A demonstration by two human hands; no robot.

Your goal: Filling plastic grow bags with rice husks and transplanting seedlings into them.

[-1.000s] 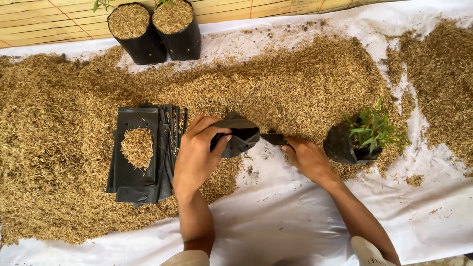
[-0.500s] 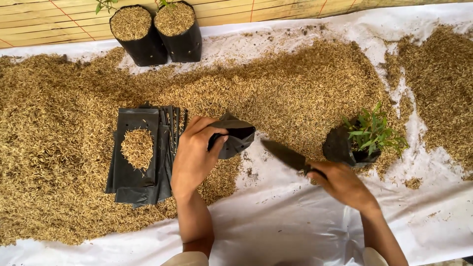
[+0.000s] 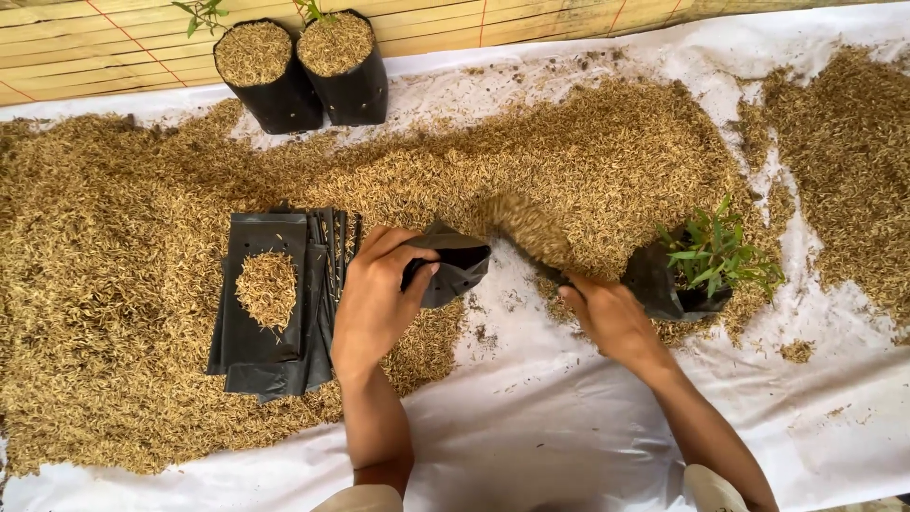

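Note:
My left hand (image 3: 377, 294) grips the rim of an open black plastic grow bag (image 3: 453, 273) that lies tilted on its side, mouth toward the right. My right hand (image 3: 607, 318) holds a dark scoop (image 3: 533, 232) heaped with brown husks, blurred, just to the right of the bag's mouth. A wide pile of rice husks (image 3: 588, 161) spreads behind both hands on a white sheet (image 3: 540, 427).
A stack of flat black bags (image 3: 284, 351) with a small husk heap on top lies left of my left hand. A black bag with a green seedling (image 3: 706, 261) sits to the right. Two filled black bags (image 3: 303, 71) stand at the back by a bamboo wall.
My right hand drew back from the bag's mouth with the scoop, dipped toward the husks, and now brings it up loaded beside the bag. The left hand kept hold of the bag.

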